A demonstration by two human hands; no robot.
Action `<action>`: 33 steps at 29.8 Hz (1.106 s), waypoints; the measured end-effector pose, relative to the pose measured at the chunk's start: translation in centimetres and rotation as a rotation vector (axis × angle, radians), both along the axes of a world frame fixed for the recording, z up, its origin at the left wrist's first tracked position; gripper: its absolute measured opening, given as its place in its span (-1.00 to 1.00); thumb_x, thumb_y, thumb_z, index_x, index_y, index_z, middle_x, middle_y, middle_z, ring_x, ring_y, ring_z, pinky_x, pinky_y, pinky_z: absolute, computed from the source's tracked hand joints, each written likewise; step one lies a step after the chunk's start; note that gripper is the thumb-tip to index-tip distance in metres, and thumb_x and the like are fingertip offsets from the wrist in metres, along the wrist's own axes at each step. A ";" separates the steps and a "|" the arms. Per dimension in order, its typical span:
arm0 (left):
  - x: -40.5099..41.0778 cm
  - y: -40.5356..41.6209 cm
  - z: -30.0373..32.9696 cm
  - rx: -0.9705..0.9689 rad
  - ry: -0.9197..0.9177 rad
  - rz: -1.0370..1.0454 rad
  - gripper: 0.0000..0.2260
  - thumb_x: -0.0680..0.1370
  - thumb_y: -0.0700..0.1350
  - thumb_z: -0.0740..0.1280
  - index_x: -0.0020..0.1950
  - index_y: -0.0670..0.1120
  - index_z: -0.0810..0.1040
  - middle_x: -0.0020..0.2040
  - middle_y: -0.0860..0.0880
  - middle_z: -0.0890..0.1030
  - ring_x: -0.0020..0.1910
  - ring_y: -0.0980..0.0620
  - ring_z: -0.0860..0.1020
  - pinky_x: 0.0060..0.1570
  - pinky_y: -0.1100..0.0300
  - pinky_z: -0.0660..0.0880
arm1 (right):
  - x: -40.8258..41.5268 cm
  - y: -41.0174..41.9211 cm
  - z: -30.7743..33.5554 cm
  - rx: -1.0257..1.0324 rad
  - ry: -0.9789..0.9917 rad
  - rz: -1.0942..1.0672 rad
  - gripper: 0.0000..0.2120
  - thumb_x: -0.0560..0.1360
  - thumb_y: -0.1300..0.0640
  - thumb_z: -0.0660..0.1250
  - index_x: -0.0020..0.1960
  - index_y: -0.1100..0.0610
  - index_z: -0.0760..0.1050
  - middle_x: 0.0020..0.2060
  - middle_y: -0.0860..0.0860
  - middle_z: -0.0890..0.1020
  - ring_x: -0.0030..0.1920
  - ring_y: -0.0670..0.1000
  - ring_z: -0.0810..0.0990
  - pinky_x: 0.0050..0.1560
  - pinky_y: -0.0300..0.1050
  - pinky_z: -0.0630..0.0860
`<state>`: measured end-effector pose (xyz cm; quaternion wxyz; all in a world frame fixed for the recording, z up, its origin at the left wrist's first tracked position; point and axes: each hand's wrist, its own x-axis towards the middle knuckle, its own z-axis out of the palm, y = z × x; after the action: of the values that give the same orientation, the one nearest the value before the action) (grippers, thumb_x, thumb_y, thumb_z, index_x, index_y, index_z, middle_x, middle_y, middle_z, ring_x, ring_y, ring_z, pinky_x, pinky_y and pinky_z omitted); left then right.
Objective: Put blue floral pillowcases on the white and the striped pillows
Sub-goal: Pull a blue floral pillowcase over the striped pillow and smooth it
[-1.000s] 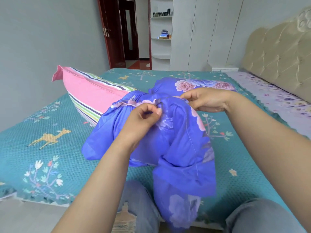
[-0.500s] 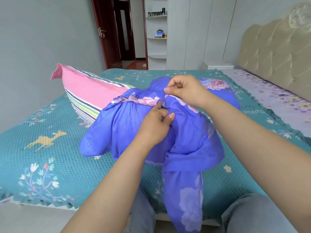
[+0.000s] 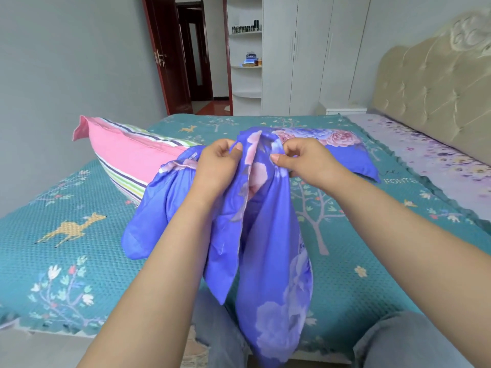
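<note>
Beyond the right hand [image 3: 303,162] lies one covered pillow [image 3: 342,155]; both hands pinch the loose blue floral pillowcase [image 3: 265,235], the pink striped pillow [image 3: 127,155] beyond the left hand [image 3: 216,166] still bare.

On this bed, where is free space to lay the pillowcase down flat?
Free: the teal bedspread left of the hanging blue floral pillowcase, below the striped pillow; also the patch right of the right hand. Crowded: the middle, around both hands, left included.
</note>
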<state>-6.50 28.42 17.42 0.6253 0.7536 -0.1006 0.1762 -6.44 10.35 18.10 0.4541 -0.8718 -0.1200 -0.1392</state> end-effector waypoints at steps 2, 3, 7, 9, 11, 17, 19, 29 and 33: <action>-0.1 0.2 -0.7 0.042 0.080 -0.069 -0.77 0.59 -0.09 0.25 -0.29 -0.01 0.44 -0.32 0.00 0.48 -0.33 0.06 0.41 -0.25 0.16 0.37 | 0.2 0.3 -0.2 -0.009 -0.035 -0.110 -0.73 0.53 0.11 0.31 -0.30 0.15 0.36 -0.40 0.07 0.41 -0.38 0.02 0.34 -0.24 -0.06 0.43; -0.4 0.3 -1.2 0.023 0.091 -0.111 -0.76 0.59 -0.07 0.25 -0.29 -0.03 0.43 -0.32 -0.03 0.47 -0.31 0.05 0.39 -0.24 0.14 0.35 | 0.4 0.5 -0.2 0.002 -0.047 -0.169 -0.77 0.55 0.10 0.27 -0.28 0.08 0.37 -0.40 0.05 0.41 -0.41 0.00 0.33 -0.29 -0.12 0.38; -2.1 0.9 -2.9 -0.043 0.136 -0.221 -0.64 0.63 0.06 0.16 -0.18 -0.15 0.54 -0.29 0.02 0.61 -0.28 0.10 0.53 -0.20 0.24 0.47 | 1.3 2.2 0.0 0.101 0.092 -0.074 -0.80 0.62 0.08 0.15 -0.16 0.10 0.43 -0.30 0.03 0.39 -0.31 -0.02 0.31 -0.29 -0.17 0.22; -2.7 1.8 -3.4 -0.079 0.198 -0.266 -0.59 0.57 0.16 0.20 -0.16 -0.15 0.58 -0.24 0.02 0.66 -0.26 0.09 0.58 -0.21 0.22 0.52 | 1.9 3.0 -0.2 0.020 0.088 0.026 -0.72 0.61 0.07 0.16 -0.27 0.06 0.38 -0.30 0.03 0.38 -0.27 -0.02 0.30 -0.24 -0.13 0.22; -2.9 3.2 -3.9 -0.032 0.237 -0.333 -0.40 0.40 0.33 0.32 -0.13 -0.26 0.53 -0.22 -0.10 0.58 -0.28 0.01 0.50 -0.27 0.10 0.42 | 2.5 3.4 -0.2 -0.205 -0.006 0.014 -0.68 0.59 0.01 0.19 -0.33 0.02 0.37 -0.33 -0.02 0.46 -0.27 -0.03 0.39 -0.21 -0.14 0.30; -2.9 5.3 -3.6 -0.185 0.074 -0.079 -0.49 0.44 0.17 0.35 -0.20 -0.32 0.45 -0.26 -0.13 0.43 -0.25 -0.02 0.32 -0.22 0.07 0.26 | 1.1 3.9 0.8 -0.030 0.327 0.393 -0.55 0.44 -0.26 0.26 -0.13 0.17 0.47 -0.21 0.05 0.62 -0.18 -0.09 0.55 -0.08 -0.13 0.45; -2.7 5.4 -3.4 -0.277 0.141 -0.064 -0.56 0.47 0.14 0.31 -0.15 -0.28 0.53 -0.24 -0.20 0.51 -0.25 -0.07 0.37 -0.22 0.01 0.34 | 0.2 3.1 1.1 -0.082 0.402 0.442 -0.80 0.44 -0.07 0.36 -0.12 0.06 0.47 -0.22 -0.09 0.61 -0.19 -0.15 0.57 -0.10 -0.22 0.48; -3.2 4.1 -4.8 -0.311 0.336 -0.295 -0.48 0.44 0.29 0.31 0.04 -0.16 0.63 0.09 -0.17 0.58 0.07 -0.15 0.45 0.10 -0.13 0.30 | 1.8 5.7 -0.8 -0.124 0.089 -0.040 -0.77 0.61 0.13 0.15 -0.22 0.10 0.35 -0.32 0.05 0.42 -0.28 0.04 0.38 -0.33 -0.11 0.22; -4.3 5.1 -5.0 -0.061 0.152 -0.162 -0.60 0.47 0.17 0.38 -0.27 -0.14 0.43 -0.32 -0.06 0.35 -0.30 0.08 0.29 -0.29 0.17 0.25 | 3.1 8.2 -1.8 -0.359 0.015 0.010 -0.75 0.62 0.04 0.12 0.13 0.21 0.40 -0.01 0.16 0.55 0.00 0.16 0.51 -0.12 -0.08 0.31</action>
<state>-10.78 33.56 12.46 0.6658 0.7348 -0.1084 0.0704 -3.35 18.52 16.29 0.2928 -0.9393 -0.1436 -0.1068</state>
